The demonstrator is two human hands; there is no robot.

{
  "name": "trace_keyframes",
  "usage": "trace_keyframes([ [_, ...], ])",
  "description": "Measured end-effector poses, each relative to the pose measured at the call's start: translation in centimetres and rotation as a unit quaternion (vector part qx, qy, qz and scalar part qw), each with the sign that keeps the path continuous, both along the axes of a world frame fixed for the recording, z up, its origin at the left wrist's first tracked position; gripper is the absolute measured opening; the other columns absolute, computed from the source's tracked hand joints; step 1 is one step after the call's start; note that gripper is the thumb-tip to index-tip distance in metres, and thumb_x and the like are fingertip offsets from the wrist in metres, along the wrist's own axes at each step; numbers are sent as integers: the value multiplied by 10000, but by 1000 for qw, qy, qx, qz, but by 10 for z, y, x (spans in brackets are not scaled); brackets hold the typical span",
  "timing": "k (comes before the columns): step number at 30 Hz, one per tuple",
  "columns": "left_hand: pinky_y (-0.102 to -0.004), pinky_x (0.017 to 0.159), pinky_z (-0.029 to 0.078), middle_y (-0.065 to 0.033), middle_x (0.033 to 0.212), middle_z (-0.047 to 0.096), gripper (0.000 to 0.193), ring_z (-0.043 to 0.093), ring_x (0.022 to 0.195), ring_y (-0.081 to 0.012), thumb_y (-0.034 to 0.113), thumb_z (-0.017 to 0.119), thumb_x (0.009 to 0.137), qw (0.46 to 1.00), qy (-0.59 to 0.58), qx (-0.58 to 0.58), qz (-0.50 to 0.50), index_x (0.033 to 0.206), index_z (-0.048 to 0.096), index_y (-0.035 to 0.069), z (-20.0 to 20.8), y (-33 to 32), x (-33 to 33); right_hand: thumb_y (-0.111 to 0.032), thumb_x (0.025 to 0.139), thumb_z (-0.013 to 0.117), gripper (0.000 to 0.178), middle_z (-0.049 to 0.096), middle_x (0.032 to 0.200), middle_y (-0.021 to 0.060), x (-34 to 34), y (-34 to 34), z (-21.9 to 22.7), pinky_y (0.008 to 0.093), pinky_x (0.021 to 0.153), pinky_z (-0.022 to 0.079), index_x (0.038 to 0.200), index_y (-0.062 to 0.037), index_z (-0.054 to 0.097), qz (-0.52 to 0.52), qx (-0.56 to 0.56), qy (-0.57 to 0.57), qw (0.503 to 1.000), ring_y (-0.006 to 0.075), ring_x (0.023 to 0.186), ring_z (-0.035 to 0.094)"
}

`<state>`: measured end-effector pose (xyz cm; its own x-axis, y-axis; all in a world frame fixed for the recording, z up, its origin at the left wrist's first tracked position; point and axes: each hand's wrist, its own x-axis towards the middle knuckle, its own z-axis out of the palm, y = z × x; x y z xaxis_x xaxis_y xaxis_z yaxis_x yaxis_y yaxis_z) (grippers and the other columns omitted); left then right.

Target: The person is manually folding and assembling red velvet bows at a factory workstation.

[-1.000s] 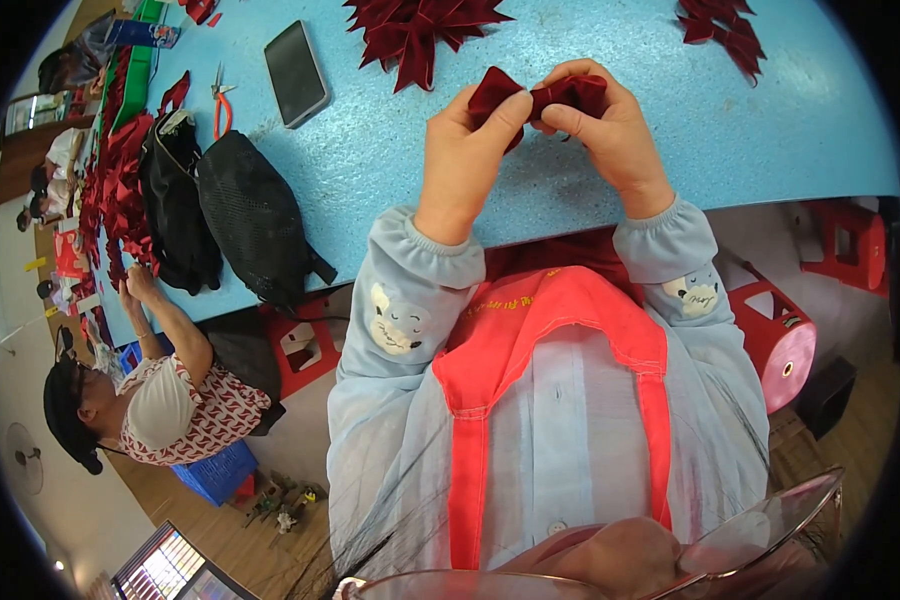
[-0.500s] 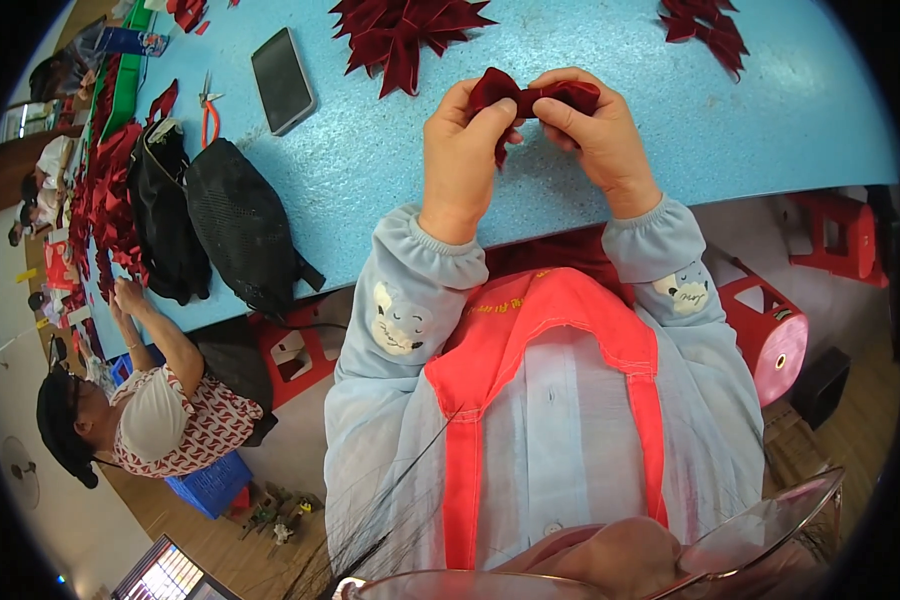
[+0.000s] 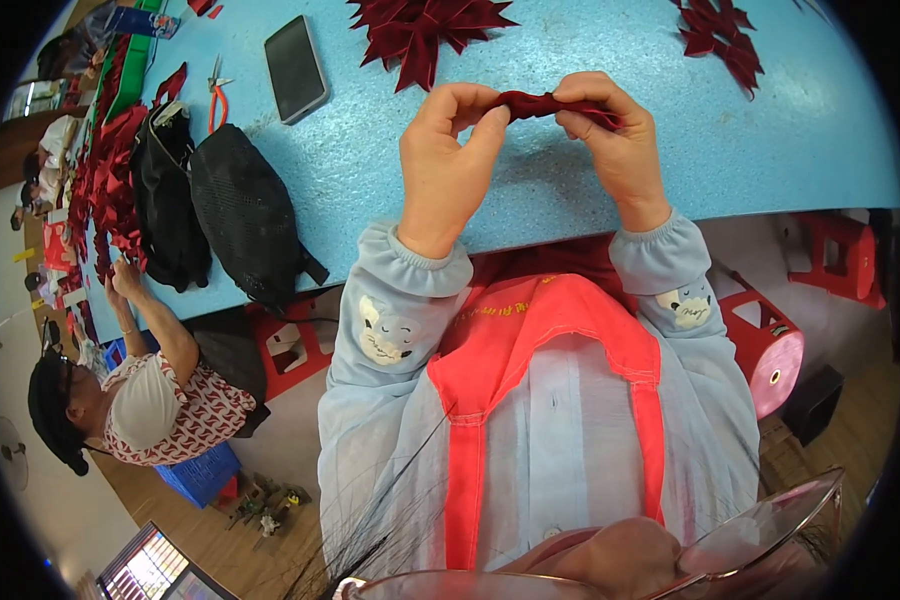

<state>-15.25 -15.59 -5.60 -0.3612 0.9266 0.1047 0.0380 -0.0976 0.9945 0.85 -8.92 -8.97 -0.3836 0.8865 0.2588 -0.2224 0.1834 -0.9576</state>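
Observation:
A dark red velvet bow [image 3: 538,105] is stretched between my two hands above the near edge of the blue table. My left hand [image 3: 450,155] pinches its left end between thumb and fingers. At the other end, my right hand [image 3: 612,135] grips the bow the same way. It is turned so that it looks narrow, and its ends are partly hidden by my fingers. Just beyond my hands lies a pile of dark red bows [image 3: 425,35]. A smaller group of red bows [image 3: 722,40] is farther right.
On the blue table [image 3: 770,150] to my left are a smartphone [image 3: 296,72], orange-handled pliers [image 3: 218,100] and black bags [image 3: 245,215]. Heaped red ribbon [image 3: 115,180] lies farther left, where another person [image 3: 155,400] sits working. Red stools [image 3: 838,255] stand at the right.
My hands have moved slightly apart, and the bow between them has turned from showing its open loops to a narrow edge. The view has shifted a little.

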Motion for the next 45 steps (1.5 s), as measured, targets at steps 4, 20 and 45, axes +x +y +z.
trace_keyframes([
  [4,-259,678,472,-80,877,601,147,586,776,-168,-23,622,778,991,126,35,13,919,593,8,-10,-6,-4,95,776,589,221,573,979,39,1,0,-2,210,643,438,952,-33,624,7,4,9,1000,99,754,546],
  [20,-262,668,485,-92,957,541,270,580,795,-181,-101,589,767,971,160,174,-29,999,570,35,-23,-10,6,34,826,544,152,579,1022,69,3,-5,8,263,836,431,962,-3,601,102,49,-80,990,148,966,532],
  [45,-234,656,475,-89,1052,513,503,543,798,-152,-102,548,707,991,58,72,-97,1178,475,59,-14,-7,20,-1,876,518,117,576,957,49,5,-2,3,253,803,427,972,-5,585,84,70,-41,993,137,903,539],
])
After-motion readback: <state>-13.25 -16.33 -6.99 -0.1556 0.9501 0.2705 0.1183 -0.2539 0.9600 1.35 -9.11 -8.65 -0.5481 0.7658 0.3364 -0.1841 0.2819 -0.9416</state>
